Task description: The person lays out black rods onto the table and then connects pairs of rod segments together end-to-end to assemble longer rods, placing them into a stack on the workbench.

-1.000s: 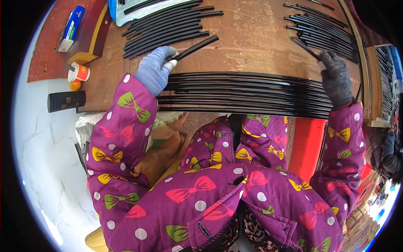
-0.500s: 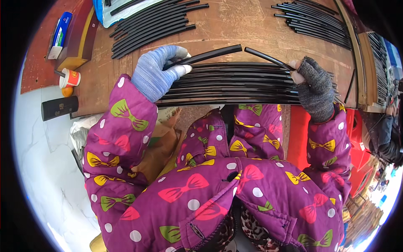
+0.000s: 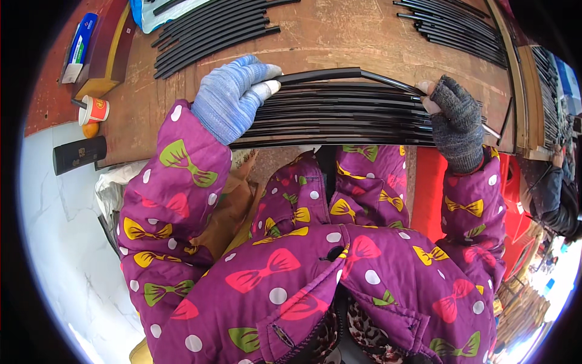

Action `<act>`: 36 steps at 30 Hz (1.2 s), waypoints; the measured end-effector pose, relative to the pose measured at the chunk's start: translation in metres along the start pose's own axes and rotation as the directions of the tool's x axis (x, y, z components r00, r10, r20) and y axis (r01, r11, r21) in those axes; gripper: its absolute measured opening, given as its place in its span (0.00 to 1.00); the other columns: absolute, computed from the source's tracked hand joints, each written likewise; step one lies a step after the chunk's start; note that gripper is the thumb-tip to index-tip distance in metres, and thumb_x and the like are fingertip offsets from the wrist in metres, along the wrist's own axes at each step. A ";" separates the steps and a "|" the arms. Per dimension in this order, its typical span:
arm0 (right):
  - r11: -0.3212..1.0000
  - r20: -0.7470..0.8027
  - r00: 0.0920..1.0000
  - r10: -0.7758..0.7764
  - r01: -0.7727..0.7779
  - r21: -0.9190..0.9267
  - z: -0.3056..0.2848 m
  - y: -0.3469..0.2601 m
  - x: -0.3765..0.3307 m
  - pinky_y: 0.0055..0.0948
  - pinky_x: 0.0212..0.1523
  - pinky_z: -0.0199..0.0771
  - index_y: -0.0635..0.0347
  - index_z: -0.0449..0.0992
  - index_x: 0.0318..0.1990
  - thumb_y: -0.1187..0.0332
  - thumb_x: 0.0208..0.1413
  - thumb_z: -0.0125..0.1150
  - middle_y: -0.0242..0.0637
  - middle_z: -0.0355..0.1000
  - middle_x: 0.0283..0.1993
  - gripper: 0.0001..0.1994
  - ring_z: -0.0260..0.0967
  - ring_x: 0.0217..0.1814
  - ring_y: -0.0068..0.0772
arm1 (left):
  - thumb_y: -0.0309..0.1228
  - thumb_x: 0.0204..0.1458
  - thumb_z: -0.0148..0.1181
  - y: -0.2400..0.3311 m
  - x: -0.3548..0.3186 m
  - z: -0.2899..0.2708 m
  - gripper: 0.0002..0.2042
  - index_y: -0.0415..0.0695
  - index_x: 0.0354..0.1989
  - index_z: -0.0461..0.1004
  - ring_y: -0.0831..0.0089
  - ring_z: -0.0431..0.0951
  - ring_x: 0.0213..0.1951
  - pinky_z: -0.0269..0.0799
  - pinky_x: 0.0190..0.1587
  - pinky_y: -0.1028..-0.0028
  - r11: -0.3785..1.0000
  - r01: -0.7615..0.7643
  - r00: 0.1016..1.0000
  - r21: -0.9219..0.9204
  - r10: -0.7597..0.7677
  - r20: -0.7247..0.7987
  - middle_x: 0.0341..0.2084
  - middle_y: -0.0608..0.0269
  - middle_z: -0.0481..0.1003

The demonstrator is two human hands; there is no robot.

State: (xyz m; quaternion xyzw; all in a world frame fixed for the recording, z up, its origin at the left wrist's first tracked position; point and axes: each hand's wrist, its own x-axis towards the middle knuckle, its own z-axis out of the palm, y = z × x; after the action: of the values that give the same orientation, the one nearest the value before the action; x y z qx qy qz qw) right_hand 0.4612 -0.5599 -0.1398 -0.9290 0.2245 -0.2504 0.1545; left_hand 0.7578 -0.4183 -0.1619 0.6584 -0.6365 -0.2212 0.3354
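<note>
My left hand (image 3: 233, 97), in a light blue knit glove with pale fingertips, grips a thick black tube (image 3: 321, 75). A thinner, shiny black rod (image 3: 388, 80) is pinched in my right hand (image 3: 450, 115), which wears a dark grey glove with bare fingertips. The rod's left end meets the tube's right end, and the two bend slightly at the join; whether the rod is inside the tube I cannot tell. Just below them, many long black rods (image 3: 339, 115) lie side by side along the table's near edge, partly covered by both hands.
Thick black tubes (image 3: 218, 42) are spread at the back left, and thinner black rods (image 3: 454, 33) at the back right. A paper cup (image 3: 94, 111), an orange fruit (image 3: 90, 130) and a dark case (image 3: 79, 155) are at the left edge. A wooden rail (image 3: 516, 91) borders the right side.
The gap between the tube and the rod has closed; their ends now meet. My left hand has raised the tube's near end, and the rod has swung slightly flatter.
</note>
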 end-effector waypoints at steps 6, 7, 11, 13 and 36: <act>0.940 0.131 0.963 -0.235 0.259 -0.224 -0.012 -0.020 0.026 0.32 0.35 0.65 0.58 0.73 0.39 0.78 0.39 0.57 0.43 0.66 0.32 0.15 0.64 0.33 0.44 | 0.22 0.46 0.52 0.021 0.006 0.010 0.09 0.35 0.37 0.71 0.77 0.70 0.28 0.66 0.34 0.80 0.996 0.019 0.992 -0.092 -0.007 0.126 0.24 0.62 0.71; 0.939 0.128 0.962 -0.240 0.263 -0.220 -0.014 -0.024 0.028 0.32 0.35 0.65 0.58 0.72 0.40 0.77 0.39 0.58 0.43 0.66 0.32 0.15 0.64 0.33 0.43 | 0.22 0.46 0.52 0.027 0.007 0.010 0.09 0.35 0.37 0.72 0.77 0.71 0.28 0.66 0.34 0.80 0.963 0.182 0.975 -0.200 -0.151 0.164 0.25 0.63 0.72; 0.975 -0.057 0.990 -0.127 0.114 -0.193 -0.033 0.004 0.019 0.27 0.39 0.65 0.58 0.69 0.45 0.72 0.46 0.56 0.39 0.68 0.38 0.15 0.66 0.40 0.35 | 0.20 0.43 0.56 0.019 -0.007 0.001 0.10 0.36 0.37 0.71 0.79 0.72 0.32 0.67 0.36 0.80 0.863 0.326 0.943 -0.385 -0.269 0.195 0.29 0.62 0.74; 0.958 -0.212 0.976 -0.050 -0.013 -0.285 -0.053 0.018 0.002 0.25 0.41 0.65 0.59 0.68 0.46 0.69 0.50 0.54 0.39 0.68 0.40 0.15 0.66 0.42 0.31 | 0.22 0.43 0.57 0.018 -0.008 0.000 0.11 0.37 0.37 0.72 0.80 0.72 0.31 0.67 0.35 0.80 0.870 0.324 0.943 -0.372 -0.264 0.203 0.28 0.62 0.74; 0.743 -0.081 0.905 0.417 -0.288 0.604 0.008 -0.022 -0.035 0.21 0.34 0.66 0.64 0.71 0.36 0.68 0.52 0.50 0.35 0.70 0.31 0.09 0.66 0.32 0.22 | 0.24 0.44 0.56 0.042 0.009 0.017 0.09 0.35 0.34 0.73 0.78 0.72 0.24 0.68 0.29 0.78 0.945 0.233 0.949 -0.229 -0.169 0.266 0.24 0.59 0.75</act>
State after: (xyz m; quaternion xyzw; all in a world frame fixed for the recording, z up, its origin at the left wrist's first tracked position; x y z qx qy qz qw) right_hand 0.4463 -0.5224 -0.1515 -0.7454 0.3249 -0.3699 0.4495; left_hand 0.7171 -0.4282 -0.1417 0.6392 -0.5674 -0.4140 0.3133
